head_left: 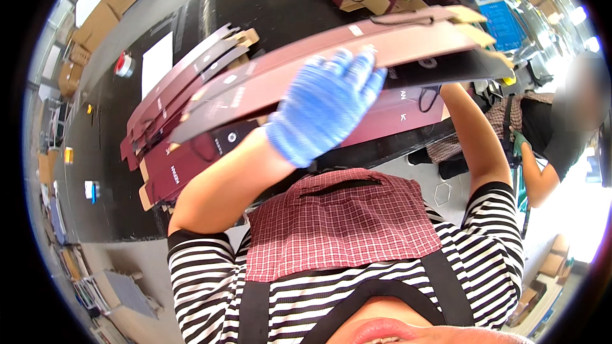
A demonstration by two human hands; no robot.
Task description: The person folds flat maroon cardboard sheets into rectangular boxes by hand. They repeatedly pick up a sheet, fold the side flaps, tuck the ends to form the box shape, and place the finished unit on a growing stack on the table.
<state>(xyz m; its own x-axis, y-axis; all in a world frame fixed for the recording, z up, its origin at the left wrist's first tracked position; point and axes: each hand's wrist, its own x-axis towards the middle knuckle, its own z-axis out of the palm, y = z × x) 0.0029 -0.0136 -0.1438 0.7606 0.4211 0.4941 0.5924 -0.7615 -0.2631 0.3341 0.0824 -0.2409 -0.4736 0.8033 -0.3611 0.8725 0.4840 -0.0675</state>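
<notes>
Mid-frame, I see maroon cartons (414, 43) under slightly parted fingers of the blue-gloved left hand (326, 105); I cannot tell whether the part-hidden right hand (451, 91) grips.

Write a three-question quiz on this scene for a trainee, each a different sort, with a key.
1. The left hand wears a glove that is: A) green, B) blue, C) red.
2. True or false: the red-and-white roll is to the right of the white sheet.
3. What is the gloved left hand touching?

Key:
1. B
2. False; it is to the left.
3. Long maroon cartons.
</notes>
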